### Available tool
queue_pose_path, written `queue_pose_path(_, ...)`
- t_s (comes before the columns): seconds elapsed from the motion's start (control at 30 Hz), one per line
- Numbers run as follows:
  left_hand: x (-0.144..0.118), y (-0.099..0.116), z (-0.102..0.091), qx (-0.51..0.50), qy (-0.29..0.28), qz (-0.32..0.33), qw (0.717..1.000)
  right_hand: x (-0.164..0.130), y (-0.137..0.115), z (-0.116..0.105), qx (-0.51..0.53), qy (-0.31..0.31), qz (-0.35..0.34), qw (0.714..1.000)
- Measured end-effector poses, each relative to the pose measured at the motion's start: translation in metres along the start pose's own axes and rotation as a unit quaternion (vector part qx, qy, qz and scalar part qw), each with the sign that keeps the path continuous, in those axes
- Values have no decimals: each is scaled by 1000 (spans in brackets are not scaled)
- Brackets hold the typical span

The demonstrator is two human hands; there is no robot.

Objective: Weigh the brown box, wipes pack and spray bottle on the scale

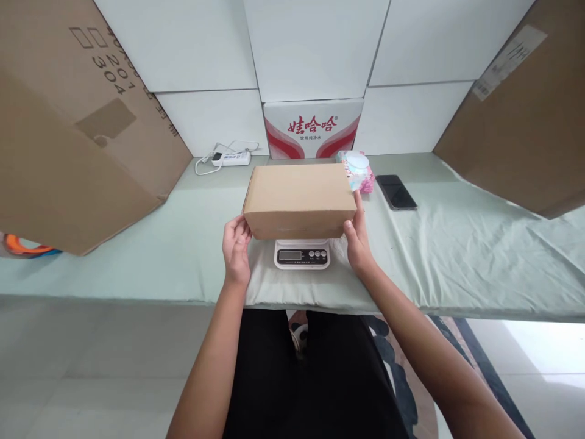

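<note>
A closed brown cardboard box (299,189) is directly in front of me, above a white digital kitchen scale (302,264). The box hides the scale's weighing plate, so I cannot tell whether the two touch. My left hand (237,249) grips the box's near left corner, fingers bent round its lower edge. On the opposite side, my right hand (359,238) holds the near right corner, with the thumb on the front face and the fingers along the side. The scale's display and several buttons face me, and no reading is legible.
Behind the box stand a white and red carton (313,129) and a pink tissue pack (359,171). A phone (396,192) lies to the right, a white power strip (231,158) with its cable to the back left. Large cardboard sheets (91,134) flank the cloth-covered table (479,262).
</note>
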State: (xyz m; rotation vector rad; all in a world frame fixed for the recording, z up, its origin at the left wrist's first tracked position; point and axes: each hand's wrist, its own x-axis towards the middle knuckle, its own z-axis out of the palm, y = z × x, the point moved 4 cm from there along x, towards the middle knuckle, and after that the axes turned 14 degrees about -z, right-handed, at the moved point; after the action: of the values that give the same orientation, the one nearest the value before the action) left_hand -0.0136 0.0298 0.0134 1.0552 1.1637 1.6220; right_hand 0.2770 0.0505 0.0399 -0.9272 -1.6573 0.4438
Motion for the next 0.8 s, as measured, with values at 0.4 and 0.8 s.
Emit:
queue_pose_path(0.4, 3, 5, -6, -21, 6, 12, 1000, -4, 5, -9, 14, 43, 7, 999)
queue_pose_path(0.8, 11, -3, -6, -9, -20, 32, 999, -5, 6, -1, 66, 28, -67, 995)
